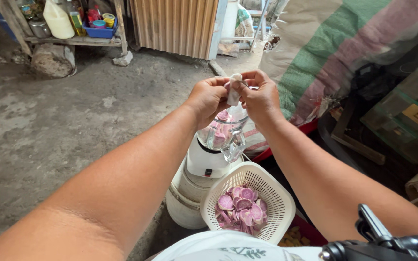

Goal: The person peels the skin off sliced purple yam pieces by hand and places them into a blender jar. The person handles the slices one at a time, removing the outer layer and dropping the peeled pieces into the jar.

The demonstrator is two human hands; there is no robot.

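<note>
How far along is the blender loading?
Done: pink slices already sit in the blender jar. In hand: both hands, left and right, hold a pale piece above the jar. Left: purple slices remain in the white basket.

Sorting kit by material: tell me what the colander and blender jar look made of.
Colander: likely plastic, matte cream-white, with a moulded grid of small holes. Blender jar: clear and glossy, purple slices visible through its wall; plastic or glass, cannot tell.

arms: both bare from hand to above the elbow, no sleeves in view
left hand (209,96): bare, no rings seen
right hand (261,99): bare, no rings seen
</note>
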